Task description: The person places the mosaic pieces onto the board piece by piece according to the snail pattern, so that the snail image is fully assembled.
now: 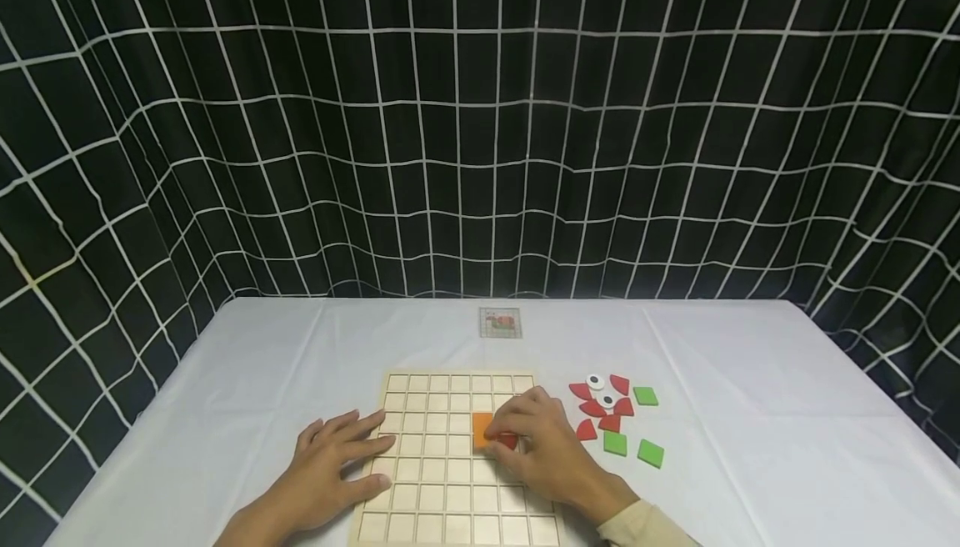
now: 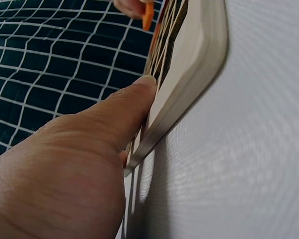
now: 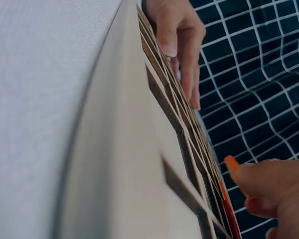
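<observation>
A wooden grid board (image 1: 427, 472) lies on the table. My left hand (image 1: 330, 464) rests on its left edge with fingers spread; in the left wrist view the thumb (image 2: 134, 94) touches the board's rim. Over the board's right half, my right hand (image 1: 543, 443) pinches a small orange tile (image 3: 231, 163) between thumb and finger, held just above the surface. Beneath that hand, orange (image 1: 482, 422) shows on the board, with a red piece (image 1: 507, 440) beside it. The fingers partly hide both, so their exact cells are hard to tell.
Right of the board lie several red curved pieces (image 1: 591, 407), two white eye discs (image 1: 595, 382) and three green square tiles (image 1: 615, 444). A small picture card (image 1: 500, 323) lies behind the board. A dark curtain with white grid lines (image 1: 480, 130) hangs beyond the white table (image 1: 262, 372).
</observation>
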Available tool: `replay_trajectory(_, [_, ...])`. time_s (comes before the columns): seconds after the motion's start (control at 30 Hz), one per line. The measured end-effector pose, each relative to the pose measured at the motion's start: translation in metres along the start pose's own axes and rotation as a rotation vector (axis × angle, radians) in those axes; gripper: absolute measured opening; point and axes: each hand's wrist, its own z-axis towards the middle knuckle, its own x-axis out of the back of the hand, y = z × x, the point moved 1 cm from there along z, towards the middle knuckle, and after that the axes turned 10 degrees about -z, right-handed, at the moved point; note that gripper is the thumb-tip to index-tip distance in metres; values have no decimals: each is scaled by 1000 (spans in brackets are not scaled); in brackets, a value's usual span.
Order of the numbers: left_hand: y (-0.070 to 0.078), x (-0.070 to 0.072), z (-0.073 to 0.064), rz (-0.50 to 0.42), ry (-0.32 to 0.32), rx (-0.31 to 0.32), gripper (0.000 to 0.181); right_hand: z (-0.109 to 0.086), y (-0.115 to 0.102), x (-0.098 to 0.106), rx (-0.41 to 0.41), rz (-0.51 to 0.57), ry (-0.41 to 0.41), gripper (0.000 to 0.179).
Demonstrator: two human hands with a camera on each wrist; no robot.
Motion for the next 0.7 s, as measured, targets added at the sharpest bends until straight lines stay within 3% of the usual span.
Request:
replay_trajectory(0.43, [-1,-1,2,-7,3,8,57,-3,2,-3,-32,-32,-80,12])
replay_trajectory(0.7, [0,0,0,-3,2,4,57,-4,4,-5,-23,-26,-66,11])
